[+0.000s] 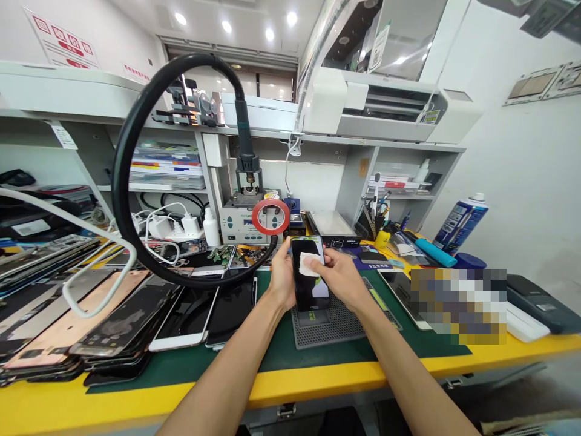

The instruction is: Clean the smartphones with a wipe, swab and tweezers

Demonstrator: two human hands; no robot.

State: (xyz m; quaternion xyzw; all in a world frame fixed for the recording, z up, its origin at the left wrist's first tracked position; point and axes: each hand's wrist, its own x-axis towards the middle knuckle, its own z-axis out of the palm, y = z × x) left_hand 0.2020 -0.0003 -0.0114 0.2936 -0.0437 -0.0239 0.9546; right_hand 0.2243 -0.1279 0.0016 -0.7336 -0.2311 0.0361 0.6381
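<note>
A dark smartphone (313,297) is held upright above a grey perforated mat (347,321). My left hand (283,275) is closed around its left edge, with the fingers partly hidden behind it. My right hand (342,275) reaches in from the right and presses a small white wipe (307,265) flat on the screen with the thumb. The other right fingers rest at the phone's upper right edge. Bright patches show on the phone's screen beside the wipe.
Stacked phone and tablet parts (109,321) fill the left side. A thick black hose (118,163) loops over them from a hot air station (236,221). Red tape roll (285,218) hangs before it. A white tablet (403,297) and a spray can (460,224) stand right.
</note>
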